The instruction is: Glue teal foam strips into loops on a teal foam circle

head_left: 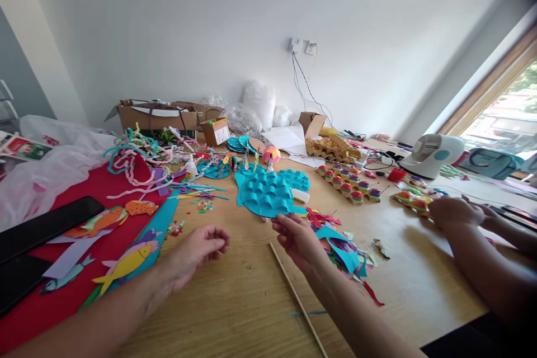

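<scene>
A blue paper piece with rows of raised loops (268, 193) sits at the middle of the table. My right hand (293, 238) pinches its near edge between thumb and fingers. To the left, my left hand (210, 245) hovers over bare wood with its fingers curled and apart, holding nothing. A thin wooden stick (296, 296) lies on the table below my right hand. Colourful paper scraps (342, 246) are heaped to the right of that hand. Behind the blue piece stands a small pink and yellow paper umbrella (271, 154).
Paper fish (128, 263) lie on red paper at the left, beside a black tray (50, 226). Painted egg cartons (348, 182) and a white fan-like device (436, 154) stand at the right, near another person's hands (457, 212). Boxes (157, 117) line the wall.
</scene>
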`<action>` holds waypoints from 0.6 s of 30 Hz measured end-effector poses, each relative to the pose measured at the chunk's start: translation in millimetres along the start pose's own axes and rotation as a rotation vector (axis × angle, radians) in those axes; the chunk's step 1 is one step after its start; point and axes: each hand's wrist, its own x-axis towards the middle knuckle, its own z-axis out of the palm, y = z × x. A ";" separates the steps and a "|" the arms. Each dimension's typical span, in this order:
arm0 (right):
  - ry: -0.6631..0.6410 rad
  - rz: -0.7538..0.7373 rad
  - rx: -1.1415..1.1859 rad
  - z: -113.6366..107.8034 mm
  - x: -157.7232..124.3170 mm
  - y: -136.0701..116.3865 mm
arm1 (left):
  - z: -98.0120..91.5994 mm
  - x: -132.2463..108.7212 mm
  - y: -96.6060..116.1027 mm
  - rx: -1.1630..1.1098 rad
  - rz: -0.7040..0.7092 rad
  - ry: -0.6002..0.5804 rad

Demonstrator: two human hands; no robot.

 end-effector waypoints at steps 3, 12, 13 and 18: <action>0.030 -0.027 -0.020 -17.8 0.0 -10.2 | -31.4 28.3 12.0 0.152 0.079 0.074; 0.067 0.013 0.029 -36.5 -15.6 -9.4 | -49.9 105.9 16.1 0.523 0.202 0.075; 0.070 0.012 0.042 -37.5 -17.4 -9.9 | -44.9 112.8 13.9 0.538 0.195 0.061; 0.087 -0.023 0.055 -46.4 -28.2 -16.6 | -21.6 154.7 5.4 0.509 0.159 0.063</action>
